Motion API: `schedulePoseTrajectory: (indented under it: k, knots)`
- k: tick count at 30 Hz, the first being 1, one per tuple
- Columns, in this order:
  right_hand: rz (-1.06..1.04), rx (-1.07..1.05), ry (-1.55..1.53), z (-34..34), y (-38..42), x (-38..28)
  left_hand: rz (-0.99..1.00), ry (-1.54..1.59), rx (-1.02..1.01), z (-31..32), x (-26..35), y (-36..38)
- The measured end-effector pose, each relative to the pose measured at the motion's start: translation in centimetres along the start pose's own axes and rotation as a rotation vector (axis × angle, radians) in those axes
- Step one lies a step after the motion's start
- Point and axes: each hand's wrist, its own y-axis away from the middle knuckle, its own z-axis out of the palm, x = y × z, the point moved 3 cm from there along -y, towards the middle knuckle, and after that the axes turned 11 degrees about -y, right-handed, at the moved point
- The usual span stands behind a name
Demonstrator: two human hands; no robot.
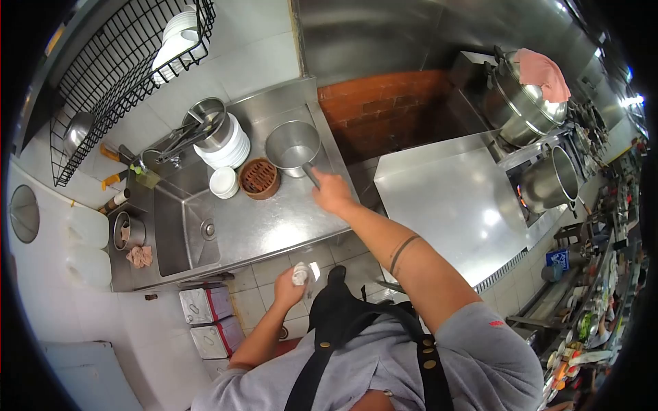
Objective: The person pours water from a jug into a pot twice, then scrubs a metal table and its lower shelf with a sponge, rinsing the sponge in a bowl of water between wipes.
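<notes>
The right hand is closed around the handle of the steel pan. The pan is upright at the worktop, with its mouth facing up. The left hand is also closed, and it holds a crumpled white cloth; this hand is in front of the worktop, nearer to the body than the pan and apart from it.

Just to the left of the pan is a round brown basket; I cannot tell whether the two touch. Farther left from the pan there are white bowls, stacked, and then the sink. Behind the basket, also left of the pan, stand stacked plates. Well to the right of the pan, a large pot is over a flame.
</notes>
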Motion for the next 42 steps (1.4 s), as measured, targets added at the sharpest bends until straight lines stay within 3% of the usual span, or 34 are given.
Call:
schedulePoseTrajectory:
  k: [3, 8, 9, 11, 12, 13, 16, 17, 19, 21, 23, 24, 25, 27, 31, 33, 35, 39, 40, 42]
  knots:
    - [-0.070, 0.131, -0.064, -4.8, 0.1, -2.7, -0.186, 0.018, 0.068, -0.4, -4.1, 2.8]
    - [-0.096, 0.138, -0.291, -16.4, 4.4, -3.2, -0.414, -0.070, 0.247, 2.3, -10.4, 9.5]
    - [-0.170, 0.192, -0.328, -19.2, 5.9, -2.8, -0.412, -0.066, 0.261, 2.9, -10.9, 11.2]
    - [-0.234, 0.340, -0.348, -26.4, 10.6, -3.4, -0.617, -0.023, 0.203, 4.9, -11.4, 15.4]
    - [-0.452, 0.476, -0.314, -29.4, 12.2, -2.4, -0.649, -0.055, 0.249, 5.4, -9.7, 17.5]
    - [-0.479, 0.495, -0.532, -32.3, 14.2, -1.9, -0.679, -0.085, 0.296, 6.1, -8.2, 19.6]
    - [-0.605, 0.609, -1.191, -40.1, 17.9, 2.7, -0.729, -0.297, -0.023, 10.5, -8.8, 25.3]
    - [-0.440, 0.476, -1.600, -41.4, 20.1, 2.8, -0.739, -0.399, -0.095, 11.7, -7.7, 26.7]
    - [-0.406, 0.563, -1.342, -43.7, 21.9, 6.7, -0.678, -0.397, -0.168, 13.9, -6.4, 29.1]
    - [-0.363, 0.684, -1.076, -46.1, 24.8, 8.4, -0.711, -0.537, -0.413, 15.0, -5.7, 29.5]
    - [-0.372, 0.863, -1.063, -49.5, 28.7, 8.6, -0.781, -0.489, -0.406, 15.2, -5.1, 29.1]
    - [-0.442, 0.944, -1.053, -51.5, 30.4, 9.0, -0.805, -0.420, -0.380, 15.2, -5.5, 29.1]
    - [-0.515, 1.029, -1.043, -53.8, 31.9, 9.4, -0.671, -0.374, -0.324, 15.3, -6.8, 28.7]
    - [-0.669, 1.120, -0.950, -58.5, 35.2, 10.1, -0.747, -0.388, -0.275, 15.5, -7.8, 28.1]
    - [-0.864, 1.186, -0.875, -66.1, 40.8, 11.0, -0.756, -0.276, -0.144, 14.4, -8.4, 26.9]
    - [-0.929, 1.208, -0.869, -68.7, 43.0, 11.7, -0.849, -0.206, 0.072, 14.9, -9.8, 27.3]
    - [-1.025, 1.186, -0.962, -70.9, 45.0, 12.8, -0.876, -0.193, 0.082, 15.2, -8.2, 27.9]
    - [-1.089, 1.077, -0.936, -74.4, 46.8, 18.0, -0.919, -0.284, 0.121, 18.0, -0.7, 31.2]
    - [-1.115, 1.021, -0.940, -75.0, 46.9, 18.8, -0.968, -0.265, 0.056, 18.2, 3.5, 31.8]
    - [-1.108, 1.065, -0.972, -75.4, 46.7, 19.7, -0.947, -0.314, 0.001, 21.8, 5.0, 33.5]
